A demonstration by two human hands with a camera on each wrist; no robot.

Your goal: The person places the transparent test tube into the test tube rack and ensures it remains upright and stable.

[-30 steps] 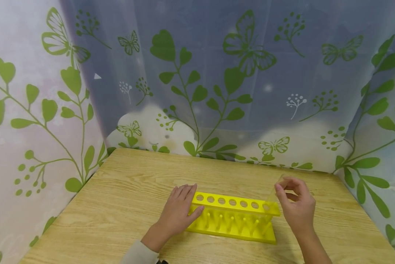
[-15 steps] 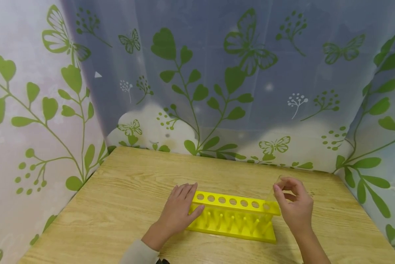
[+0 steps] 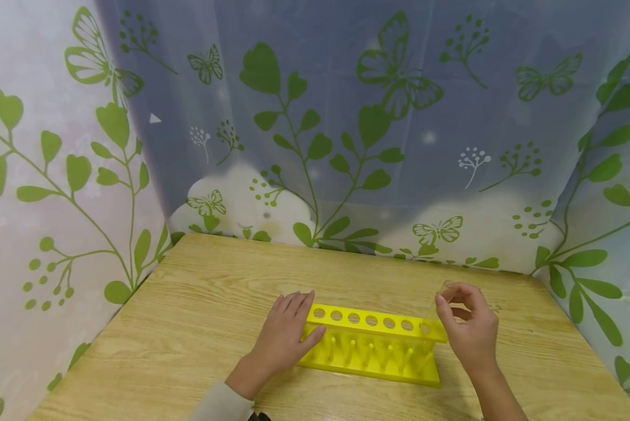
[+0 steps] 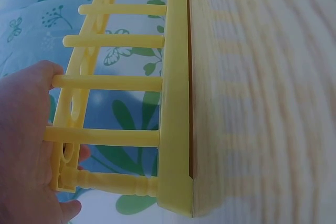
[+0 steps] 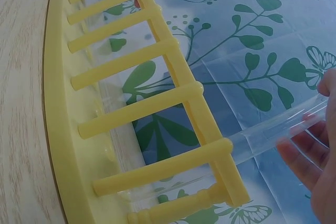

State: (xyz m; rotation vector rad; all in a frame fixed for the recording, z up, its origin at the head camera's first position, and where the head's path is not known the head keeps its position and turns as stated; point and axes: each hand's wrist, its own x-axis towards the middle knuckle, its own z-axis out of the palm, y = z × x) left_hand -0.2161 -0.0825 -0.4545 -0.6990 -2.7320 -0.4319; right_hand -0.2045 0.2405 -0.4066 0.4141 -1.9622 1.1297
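Observation:
A yellow test tube rack point(image 3: 364, 375) stands on the table, with a row of round holes along its top bar and upright pegs behind or below them. My left hand point(image 3: 283, 334) holds the rack's left end, thumb in front and fingers over the top bar. In the left wrist view, the palm of that hand point(image 4: 23, 135) lies against the bar. My right hand point(image 3: 474, 330) pinches a clear test tube point(image 5: 268, 134) near its upper end. The tube slants through the rack's right end hole, its lower part reaching down near the base.
The wood-grain table point(image 3: 231, 275) extends around the rack on all sides. Behind it hangs a blue-grey curtain point(image 3: 315, 175) printed with green leaves and butterflies, and similar cloth point(image 3: 73, 234) borders the left and right.
My right hand has shifted slightly left with the test tube over the last second. The left hand and the rack have stayed in place.

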